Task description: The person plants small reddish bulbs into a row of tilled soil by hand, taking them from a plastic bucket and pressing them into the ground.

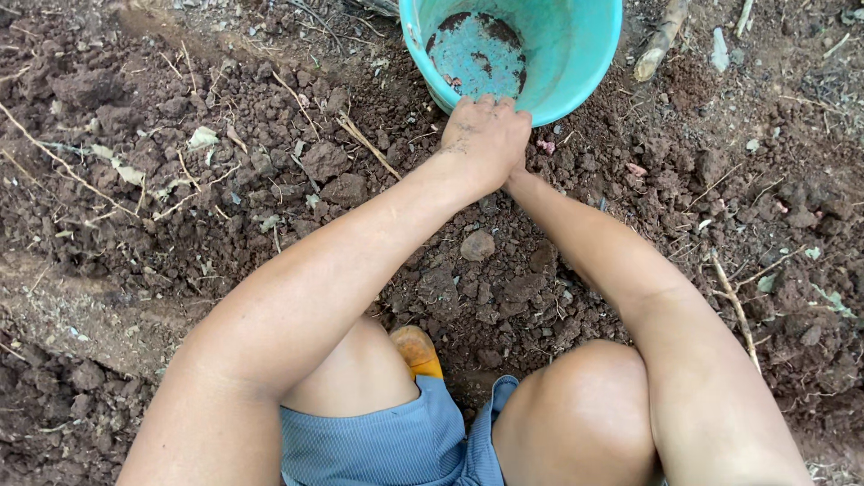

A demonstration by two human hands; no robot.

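Observation:
A turquoise plastic bucket [576, 54] stands on the dirt at the top centre, with patches of soil stuck to its bottom. My left hand [484, 137] lies knuckles up against the bucket's near rim, fingers curled down over the soil there. My right hand is hidden beneath the left one; only its forearm [585, 243] shows, reaching in from the lower right. Whether either hand holds soil cannot be seen. I am squatting, with both knees and blue shorts [387, 441] at the bottom.
Loose brown earth with clods [324, 160], dry twigs and small leaves covers the ground. A stone [477, 245] lies between my arms. A thick stick [661, 40] rests right of the bucket. An orange shoe tip [416, 349] shows between my knees.

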